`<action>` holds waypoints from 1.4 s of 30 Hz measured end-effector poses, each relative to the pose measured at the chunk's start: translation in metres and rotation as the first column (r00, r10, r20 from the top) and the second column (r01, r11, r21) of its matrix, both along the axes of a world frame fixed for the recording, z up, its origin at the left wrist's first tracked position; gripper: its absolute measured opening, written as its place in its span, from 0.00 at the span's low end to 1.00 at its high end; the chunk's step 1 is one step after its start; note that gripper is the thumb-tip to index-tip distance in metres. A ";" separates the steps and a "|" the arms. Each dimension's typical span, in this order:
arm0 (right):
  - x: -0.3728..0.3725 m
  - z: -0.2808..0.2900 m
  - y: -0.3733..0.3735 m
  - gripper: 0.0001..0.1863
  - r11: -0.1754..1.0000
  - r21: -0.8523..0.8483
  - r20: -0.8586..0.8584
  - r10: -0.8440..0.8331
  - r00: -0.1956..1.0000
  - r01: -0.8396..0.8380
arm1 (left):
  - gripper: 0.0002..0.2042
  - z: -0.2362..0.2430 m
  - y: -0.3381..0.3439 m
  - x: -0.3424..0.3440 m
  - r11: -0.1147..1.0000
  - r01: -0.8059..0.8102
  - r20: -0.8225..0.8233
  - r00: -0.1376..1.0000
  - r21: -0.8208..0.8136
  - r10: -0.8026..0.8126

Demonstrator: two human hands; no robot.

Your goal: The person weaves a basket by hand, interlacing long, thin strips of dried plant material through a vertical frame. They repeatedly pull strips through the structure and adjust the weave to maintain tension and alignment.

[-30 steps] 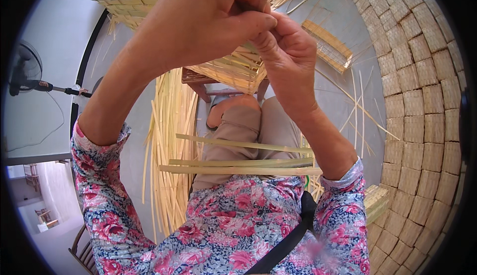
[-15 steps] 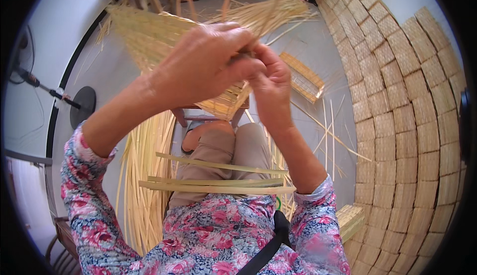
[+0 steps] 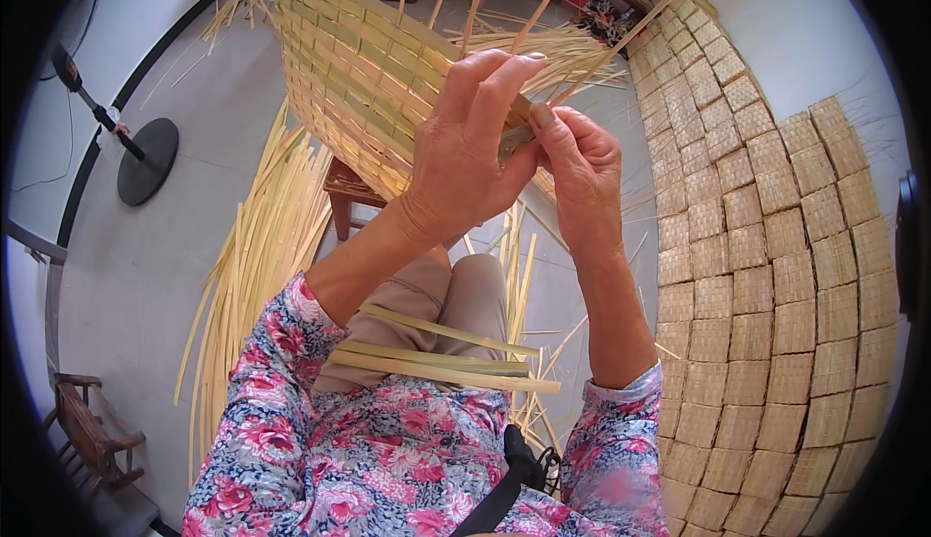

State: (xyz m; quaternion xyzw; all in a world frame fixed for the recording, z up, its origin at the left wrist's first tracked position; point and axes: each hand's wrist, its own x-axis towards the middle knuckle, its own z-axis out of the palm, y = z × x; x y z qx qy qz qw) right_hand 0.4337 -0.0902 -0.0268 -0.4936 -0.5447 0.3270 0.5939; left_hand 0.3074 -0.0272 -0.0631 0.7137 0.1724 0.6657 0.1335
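A partly woven bamboo basket [image 3: 354,71] is tilted up in front of me, with long unwoven stakes rising from its far edge. At its right corner my left hand [image 3: 475,139] steadies the rim, the thumb bent in against it and the upper fingers lifted. Beside it, my right hand [image 3: 582,163] is closed in a pinch on a bamboo strip at that same corner. The strip's course behind my fingers is partly hidden. Several loose bamboo strips [image 3: 436,367] lie across my lap.
A low wooden stool [image 3: 347,188] stands beneath the basket. Long bamboo strips [image 3: 257,265] cover the floor at left, more strips [image 3: 582,57] farther off. Woven blocks [image 3: 766,285] line the right side. A fan base [image 3: 147,161] and small wooden chair [image 3: 92,435] are at left.
Both hands have shifted right in view, and the basket's woven side has turned more toward me. My left hand's upper fingers have lifted from the corner. The view has shifted too.
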 end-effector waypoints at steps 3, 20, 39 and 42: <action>-0.007 0.003 0.001 0.14 1.000 0.005 -0.079 -0.010 0.997 0.011 | 0.35 0.001 -0.002 0.000 0.998 0.022 0.053 0.998 -0.063 -0.019; -0.013 0.002 0.009 0.14 1.000 0.017 -0.114 -0.015 0.993 0.017 | 0.23 -0.008 -0.003 -0.015 0.996 -0.004 0.119 0.993 -0.084 0.014; -0.020 -0.018 0.020 0.14 0.866 0.446 0.423 -0.426 0.800 0.225 | 0.14 -0.023 -0.016 -0.021 0.982 -0.160 0.274 0.945 -0.098 0.181; -0.016 -0.015 0.023 0.13 0.827 0.483 0.445 -0.515 0.733 0.288 | 0.12 -0.023 -0.012 -0.023 0.973 -0.193 0.314 0.923 -0.127 0.224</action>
